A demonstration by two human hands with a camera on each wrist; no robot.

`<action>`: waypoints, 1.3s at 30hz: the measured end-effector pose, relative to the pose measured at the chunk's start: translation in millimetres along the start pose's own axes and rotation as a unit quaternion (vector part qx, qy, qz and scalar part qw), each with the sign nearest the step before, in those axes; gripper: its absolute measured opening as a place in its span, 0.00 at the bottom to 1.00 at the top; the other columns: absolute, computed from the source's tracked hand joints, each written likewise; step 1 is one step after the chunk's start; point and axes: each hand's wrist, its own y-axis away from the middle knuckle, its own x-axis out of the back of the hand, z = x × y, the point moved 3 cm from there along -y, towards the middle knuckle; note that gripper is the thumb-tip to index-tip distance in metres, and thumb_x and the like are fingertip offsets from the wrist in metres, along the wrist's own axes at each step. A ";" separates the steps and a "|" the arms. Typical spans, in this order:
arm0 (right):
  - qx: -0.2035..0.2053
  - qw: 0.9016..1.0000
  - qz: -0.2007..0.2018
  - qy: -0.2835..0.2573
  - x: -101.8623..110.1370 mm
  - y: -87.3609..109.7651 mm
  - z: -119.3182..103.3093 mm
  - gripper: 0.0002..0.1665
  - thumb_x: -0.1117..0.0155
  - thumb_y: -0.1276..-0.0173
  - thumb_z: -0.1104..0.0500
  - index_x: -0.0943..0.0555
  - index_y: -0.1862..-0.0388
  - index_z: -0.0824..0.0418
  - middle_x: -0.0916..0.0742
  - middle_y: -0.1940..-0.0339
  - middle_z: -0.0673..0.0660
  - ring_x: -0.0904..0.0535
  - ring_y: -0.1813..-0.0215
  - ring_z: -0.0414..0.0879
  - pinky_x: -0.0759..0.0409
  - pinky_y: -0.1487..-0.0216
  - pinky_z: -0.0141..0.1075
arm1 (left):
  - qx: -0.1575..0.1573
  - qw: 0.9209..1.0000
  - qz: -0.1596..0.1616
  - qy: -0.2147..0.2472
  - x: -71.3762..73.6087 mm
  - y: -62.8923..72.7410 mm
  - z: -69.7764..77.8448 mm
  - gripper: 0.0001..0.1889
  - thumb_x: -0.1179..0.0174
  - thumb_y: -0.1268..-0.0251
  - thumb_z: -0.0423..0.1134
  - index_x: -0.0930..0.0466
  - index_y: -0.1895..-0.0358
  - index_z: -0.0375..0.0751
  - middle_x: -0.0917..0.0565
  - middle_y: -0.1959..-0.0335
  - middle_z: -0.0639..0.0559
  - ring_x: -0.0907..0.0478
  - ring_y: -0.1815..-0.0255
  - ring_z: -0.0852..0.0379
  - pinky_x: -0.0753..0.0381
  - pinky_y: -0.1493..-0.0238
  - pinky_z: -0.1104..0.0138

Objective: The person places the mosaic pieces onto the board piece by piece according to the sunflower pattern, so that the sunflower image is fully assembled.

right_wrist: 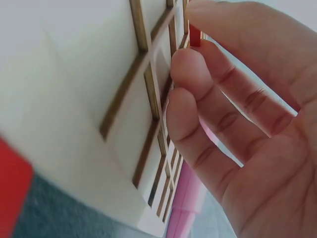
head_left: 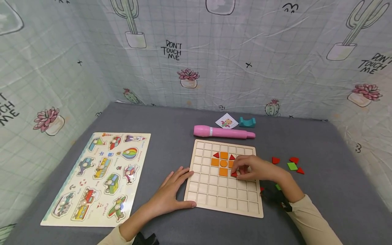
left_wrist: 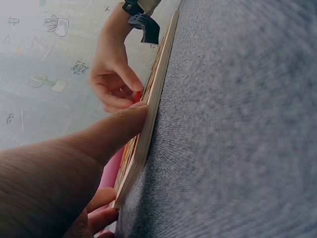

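Note:
A square wooden grid board (head_left: pixel 220 194) lies on the grey cloth. Around an orange circle (head_left: pixel 224 163) in its cells sit several orange squares (head_left: pixel 223 172), with red triangles (head_left: pixel 216 155) at two upper corners. My right hand (head_left: pixel 255 167) is over the board's right half, pinching a small red tile (right_wrist: pixel 195 38) between thumb and index finger, low at the cell below and right of the circle. In the head view the fingers partly cover this tile. My left hand (head_left: pixel 168 190) rests along the board's left edge, fingers extended and thumb (left_wrist: pixel 131 116) against the rim.
Loose red tiles (head_left: pixel 276 160) and a green tile (head_left: pixel 292 166) lie right of the board. Behind it are a pink pen-shaped tube (head_left: pixel 223 132), a picture card (head_left: pixel 227 121) and a teal holder (head_left: pixel 247 122). A vehicle puzzle board (head_left: pixel 119 163) lies at left.

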 end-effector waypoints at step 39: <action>-0.018 1.000 0.012 -0.018 -4.7 -4.4 1.3 0.12 0.30 0.37 0.64 0.16 0.55 0.61 0.18 0.61 0.55 0.25 0.67 0.37 0.22 0.67 0.29 | -0.002 1.000 0.000 0.001 -0.5 0.4 -0.1 0.48 0.28 0.51 0.59 0.37 0.27 0.42 0.38 0.26 0.45 0.52 0.21 0.43 0.60 0.24 0.44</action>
